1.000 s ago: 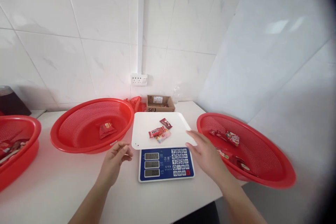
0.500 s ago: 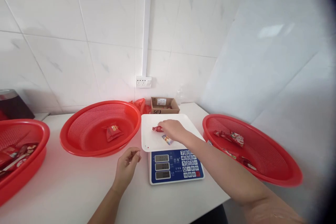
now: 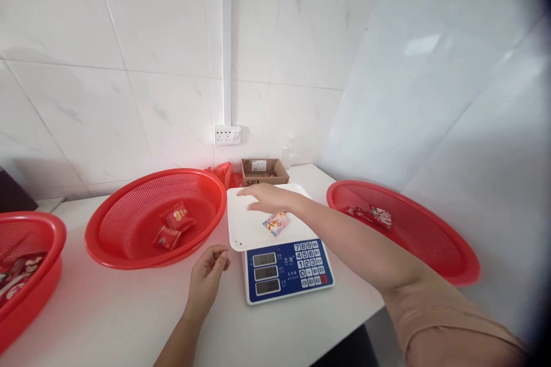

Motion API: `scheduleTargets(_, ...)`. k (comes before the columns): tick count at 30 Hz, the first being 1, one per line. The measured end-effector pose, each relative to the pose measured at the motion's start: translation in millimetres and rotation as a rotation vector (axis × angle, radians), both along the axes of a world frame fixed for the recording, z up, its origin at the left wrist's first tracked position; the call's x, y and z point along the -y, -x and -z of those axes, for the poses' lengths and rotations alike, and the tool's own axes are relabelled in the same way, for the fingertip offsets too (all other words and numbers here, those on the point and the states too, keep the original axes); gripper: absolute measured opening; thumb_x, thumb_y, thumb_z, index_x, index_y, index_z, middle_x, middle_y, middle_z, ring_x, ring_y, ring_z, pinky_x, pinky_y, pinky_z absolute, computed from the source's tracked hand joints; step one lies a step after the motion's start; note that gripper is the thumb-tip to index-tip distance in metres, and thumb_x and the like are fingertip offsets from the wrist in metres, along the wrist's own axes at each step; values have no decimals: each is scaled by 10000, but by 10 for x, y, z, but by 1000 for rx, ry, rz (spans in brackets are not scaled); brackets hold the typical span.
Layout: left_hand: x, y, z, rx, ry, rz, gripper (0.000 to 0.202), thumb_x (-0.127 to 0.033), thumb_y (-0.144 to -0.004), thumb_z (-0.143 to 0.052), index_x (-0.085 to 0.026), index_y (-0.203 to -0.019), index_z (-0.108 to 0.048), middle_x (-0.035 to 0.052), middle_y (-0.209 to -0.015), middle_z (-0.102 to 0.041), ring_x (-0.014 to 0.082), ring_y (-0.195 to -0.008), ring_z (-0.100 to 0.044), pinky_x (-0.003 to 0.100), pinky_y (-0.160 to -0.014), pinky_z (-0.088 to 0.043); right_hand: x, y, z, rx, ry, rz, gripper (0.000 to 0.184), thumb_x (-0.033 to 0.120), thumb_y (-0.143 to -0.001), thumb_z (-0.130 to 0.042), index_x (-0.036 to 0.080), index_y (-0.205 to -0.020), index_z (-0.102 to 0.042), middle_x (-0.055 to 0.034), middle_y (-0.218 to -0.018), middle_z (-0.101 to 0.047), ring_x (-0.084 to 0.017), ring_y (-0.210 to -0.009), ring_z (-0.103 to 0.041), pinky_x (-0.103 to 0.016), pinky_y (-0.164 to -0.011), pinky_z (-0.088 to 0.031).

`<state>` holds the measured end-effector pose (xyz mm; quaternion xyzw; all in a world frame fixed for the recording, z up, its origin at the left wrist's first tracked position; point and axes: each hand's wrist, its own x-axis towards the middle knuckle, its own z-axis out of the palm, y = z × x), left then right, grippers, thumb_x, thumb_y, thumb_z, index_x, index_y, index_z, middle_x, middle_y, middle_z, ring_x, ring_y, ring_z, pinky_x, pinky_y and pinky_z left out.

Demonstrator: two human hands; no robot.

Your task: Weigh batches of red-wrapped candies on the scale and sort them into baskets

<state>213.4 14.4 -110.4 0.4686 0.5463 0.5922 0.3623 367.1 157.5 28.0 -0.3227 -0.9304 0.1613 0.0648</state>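
My right hand (image 3: 267, 198) hovers over the white tray (image 3: 245, 232) of a digital scale (image 3: 288, 272), fingers spread and nothing between them. On the tray, just below that hand, lies a small colourful printed packet (image 3: 276, 222). My left hand (image 3: 206, 275) is held above the table, left of the scale, its fingers curled in to the thumb and nothing visible in them. Two red snack packets, one (image 3: 178, 217) behind the other (image 3: 167, 237), lie in the red basket (image 3: 103, 235) beyond my left hand.
Another red basket (image 3: 55, 275) with several packets stands at far left. To the right, a red basket (image 3: 456, 258) holds packets partly behind my right arm. Behind the scale are a cardboard box (image 3: 262, 171) and a red plastic bag (image 3: 224, 174); a wall socket (image 3: 227, 135) sits above.
The red packet my right hand held on the tray is gone from there, and a second one lies in the basket beyond my left hand. My right hand has opened. The view shifted slightly.
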Motion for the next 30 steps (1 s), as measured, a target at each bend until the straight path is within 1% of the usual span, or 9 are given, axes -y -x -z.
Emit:
scheduleTargets(2,-5,-8,-5,-3,5,7,297,-482,-736,-583,-192,-788,-626,4,-627,-567,154,-613,-543,279,-596,-469,-17,-248,105,177,36,23,516,126,-767,-589,198,-1277,-558,-100,-1320,-555,-261,-1180,-536,-374,-960,-427)
scheduleTargets(5,-15,-10,7,-8,3,21,288,-475,-748,-578,-194,-789,-629,4,-633,-569,152,-619,-546,274,-598,-473,-36,-510,280,264,105,33,539,137,-730,-617,204,-1263,-573,-88,-1278,-589,-247,-1131,-568,-343,-925,-448)
scheduleTargets(11,-44,19,67,19,13,0,311,-490,-748,-583,-187,-806,-625,3,-637,-569,150,-625,-547,275,-609,-475,-17,-592,410,260,35,31,452,178,-690,-673,208,-1140,-639,-80,-1141,-646,-253,-1064,-572,-321,-852,-450)
scheduleTargets(15,-40,13,53,44,18,-6,317,-493,-733,-596,-185,-798,-621,1,-635,-568,146,-619,-545,276,-609,-473,-10,-408,315,244,-35,64,250,172,-736,-618,180,-982,-664,-91,-1001,-645,-227,-888,-595,-289,-716,-435)
scheduleTargets(19,-28,7,26,46,35,6,316,-489,-723,-607,-182,-797,-619,2,-638,-568,147,-624,-548,282,-617,-476,-28,46,162,-68,51,11,142,189,-735,-645,150,-872,-642,-43,-875,-644,-182,-804,-585,-267,-687,-425)
scheduleTargets(22,-25,23,29,48,45,11,326,-494,-718,-610,-182,-810,-623,7,-652,-576,151,-636,-557,288,-630,-480,-69,410,31,-455,247,26,296,264,-785,-631,163,-1061,-592,-37,-986,-646,-148,-844,-600,-254,-705,-460)
scheduleTargets(24,-28,38,37,45,55,3,338,-505,-707,-615,-184,-811,-625,8,-657,-578,154,-637,-556,290,-633,-477,-132,518,-35,-574,292,58,391,301,-830,-594,175,-1194,-528,-66,-1103,-624,-133,-882,-609,-261,-744,-479)
scheduleTargets(27,-35,49,43,45,67,0,346,-516,-697,-619,-189,-811,-625,5,-651,-573,156,-640,-549,289,-636,-472,-283,381,-16,-425,114,126,409,304,-871,-545,201,-1264,-491,-77,-1230,-582,-135,-1014,-593,-275,-866,-458)
scheduleTargets(30,-42,36,35,57,77,10,355,-524,-693,-617,-190,-814,-621,5,-649,-570,158,-640,-543,292,-639,-472,-441,4,167,-97,-49,254,416,284,-871,-533,194,-1276,-501,-83,-1328,-527,-173,-1193,-504,-285,-975,-391)
